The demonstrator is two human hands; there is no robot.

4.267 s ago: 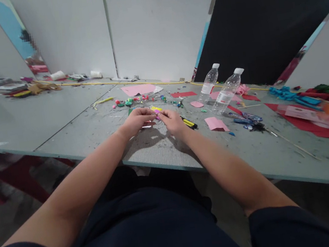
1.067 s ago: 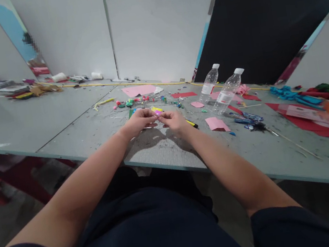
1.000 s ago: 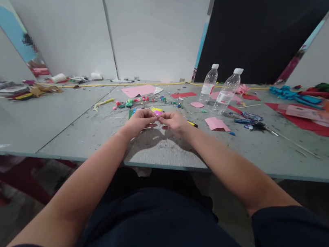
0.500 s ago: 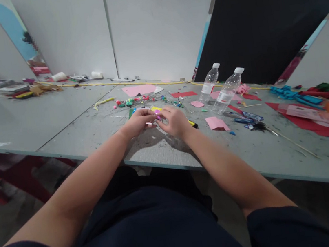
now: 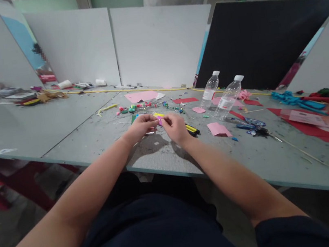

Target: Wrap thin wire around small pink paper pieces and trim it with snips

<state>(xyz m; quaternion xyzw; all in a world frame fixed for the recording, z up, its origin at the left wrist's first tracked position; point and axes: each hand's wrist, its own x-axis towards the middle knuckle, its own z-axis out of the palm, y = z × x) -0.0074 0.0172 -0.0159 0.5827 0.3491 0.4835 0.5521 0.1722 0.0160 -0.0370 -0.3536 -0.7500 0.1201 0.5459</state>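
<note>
My left hand [image 5: 142, 127] and my right hand [image 5: 175, 127] meet above the grey table [image 5: 98, 133], fingertips pinched close together. Between them shows a small purple piece [image 5: 160, 120], too small and partly covered to make out its kind. Both hands seem to grip it, one from each side. Just behind the fingers a yellow piece [image 5: 158, 115] lies partly hidden, with a dark green edge [image 5: 133, 118] beside the left hand. Close by the right wrist is a yellow and black utility knife [image 5: 193, 129].
Two clear plastic bottles [image 5: 210, 90] stand right of my hands. Pink paper [image 5: 218, 129] lies nearer. Scattered colourful beads and balls [image 5: 132, 109] sit beyond my hands. Scissors [image 5: 255, 122], thin sticks [image 5: 300, 147] and red sheets [image 5: 323, 132] are on the right. White boards [image 5: 165, 43] line the back.
The view has tilted slightly up, so the scene sits lower. My right fingers have closed in towards the left ones around the purple piece, which shows less.
</note>
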